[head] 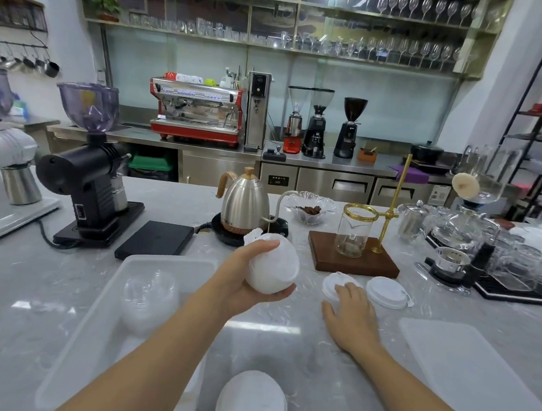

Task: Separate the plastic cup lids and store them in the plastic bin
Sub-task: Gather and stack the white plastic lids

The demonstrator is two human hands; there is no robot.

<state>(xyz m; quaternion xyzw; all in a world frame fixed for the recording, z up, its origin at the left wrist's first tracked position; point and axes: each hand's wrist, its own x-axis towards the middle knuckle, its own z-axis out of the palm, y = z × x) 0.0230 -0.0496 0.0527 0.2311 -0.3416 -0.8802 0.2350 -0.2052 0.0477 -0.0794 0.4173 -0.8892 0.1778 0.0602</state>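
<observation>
My left hand [240, 284] grips a stack of white cup lids wrapped in thin plastic [273, 264], held above the counter just right of the translucent plastic bin [107, 289]. Inside the bin lies a stack of clear dome lids [149, 296]. My right hand [352, 312] rests flat on the counter, its fingertips touching a single white lid [333, 283]. A second white lid [386, 292] lies just to its right. Another stack of white lids [251, 401] sits at the bottom edge, near me.
A flat translucent bin lid [476, 377] lies on the right. Behind the hands stand a steel kettle [245, 203] on its base, a black scale [155, 240], a wooden drip stand with a glass carafe [354, 244], a black grinder [87, 174] and glassware [502, 256].
</observation>
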